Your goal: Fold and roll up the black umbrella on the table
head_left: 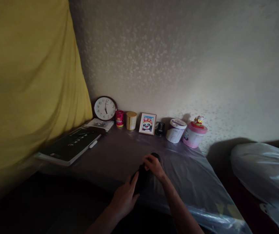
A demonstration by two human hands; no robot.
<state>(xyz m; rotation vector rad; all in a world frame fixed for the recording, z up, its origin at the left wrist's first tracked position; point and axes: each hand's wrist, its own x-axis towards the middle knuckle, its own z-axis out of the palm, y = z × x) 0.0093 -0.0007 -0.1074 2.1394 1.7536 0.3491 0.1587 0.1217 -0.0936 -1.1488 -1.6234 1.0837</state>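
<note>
A long black object (143, 178), too dark to make out, is held at a slant over the front edge of the covered table (119, 152). Its lower left side lies in my left hand (126, 196), which is closed around it with the thumb along the side. Near its upper end, my right hand (152, 165) has its fingers bent and pressed together on the object. What the right fingertips pinch is too small to see. The object's rounded top shows just beyond the right hand.
Along the wall stand a clock (105, 108), a red can (119, 119), a yellow can (131, 121), a panda picture frame (147, 123), a white tub (175, 131) and a pink tub (194, 135). A green book (72, 144) lies left; a plastic-covered bundle (263, 172) sits right.
</note>
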